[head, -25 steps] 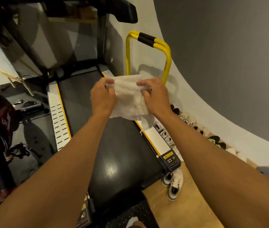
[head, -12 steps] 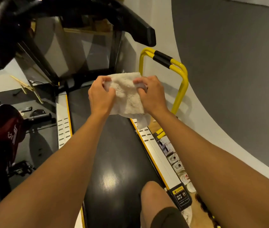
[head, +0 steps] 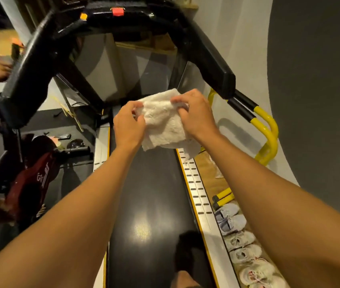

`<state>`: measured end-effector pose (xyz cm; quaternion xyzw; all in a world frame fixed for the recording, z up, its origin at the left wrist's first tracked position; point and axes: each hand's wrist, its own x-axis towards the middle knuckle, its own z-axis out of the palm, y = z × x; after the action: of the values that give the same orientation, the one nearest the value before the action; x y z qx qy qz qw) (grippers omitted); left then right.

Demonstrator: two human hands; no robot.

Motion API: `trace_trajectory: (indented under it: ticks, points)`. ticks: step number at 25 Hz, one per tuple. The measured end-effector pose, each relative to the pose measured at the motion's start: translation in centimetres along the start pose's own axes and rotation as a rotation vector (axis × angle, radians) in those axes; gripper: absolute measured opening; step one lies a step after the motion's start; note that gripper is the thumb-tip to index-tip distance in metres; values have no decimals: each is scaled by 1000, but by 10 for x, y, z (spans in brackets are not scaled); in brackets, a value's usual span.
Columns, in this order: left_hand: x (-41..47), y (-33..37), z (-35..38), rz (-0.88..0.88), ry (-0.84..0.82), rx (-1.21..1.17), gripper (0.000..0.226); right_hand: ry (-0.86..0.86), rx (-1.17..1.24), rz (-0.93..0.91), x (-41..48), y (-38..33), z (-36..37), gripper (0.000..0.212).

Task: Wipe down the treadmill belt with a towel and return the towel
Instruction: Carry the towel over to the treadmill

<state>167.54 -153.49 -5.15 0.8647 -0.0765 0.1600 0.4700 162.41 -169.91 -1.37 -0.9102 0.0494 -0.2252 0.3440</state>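
View has swung since a second ago: console (head: pixel 121 19) and both black handrails now fill the top of frame, belt (head: pixel 154 204) runs straight down the middle, yellow bar (head: pixel 265 129) pushed off to the right. Hands and towel (head: pixel 162 123) have kept the same pose throughout.

Towel: white terry, nubby pile, bunched and folded into a rough pad, one loose corner drooping at lower right. Held in the air above the far part of the belt, not touching it.

Left hand (head: pixel 128 126): fingers curled, pinching the towel's left edge. Right hand (head: pixel 194 115): fingers closed over the top right edge, knuckles up. Both clamped on the cloth, close together with the towel between them.

Belt: smooth black rubber, faint sheen, one bright light spot near the middle. Side rails (head: pixel 199 196) pale, flat, with rows of short dark slots, thin yellow stripe along the inner edge.

Yellow bar: round tube, glossy, bent in a loop, black grip sleeves near the top. Stands by the grey wall.

Shoes (head: pixel 246 254): row of pale knit sneakers on the wood floor just beside the right rail.

Left of treadmill: dark red machine (head: pixel 32 183), blurred.
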Motion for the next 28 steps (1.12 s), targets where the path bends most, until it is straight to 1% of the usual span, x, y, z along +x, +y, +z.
trace_trajectory:
  ticks: [3, 7, 10, 15, 20, 22, 26, 28]
  points:
    - [53, 11, -9, 2, 40, 34, 39, -4, 36, 3, 57, -13, 6, 26]
    - [125, 6, -20, -32, 77, 48, 37, -47, 81, -10, 123, -33, 29, 25]
    - [182, -16, -23, -49, 76, 76, 34, -53, 127, -12, 183, -40, 64, 24]
    - [299, -62, -17, -67, 82, 77, 31, -80, 133, -17, 283, -42, 134, 24]
    - [398, -100, 3, -127, 19, 132, 33, -142, 176, 36, 372, -28, 195, 24]
    - [438, -116, 17, -130, -2, 162, 34, -149, 197, 29, 413, -15, 219, 24]
    - [497, -143, 44, -121, 39, 166, 32, -149, 188, 36, 480, 12, 267, 25]
    - [523, -159, 62, -151, 29, 173, 31, -144, 193, 70, 505, 26, 293, 26]
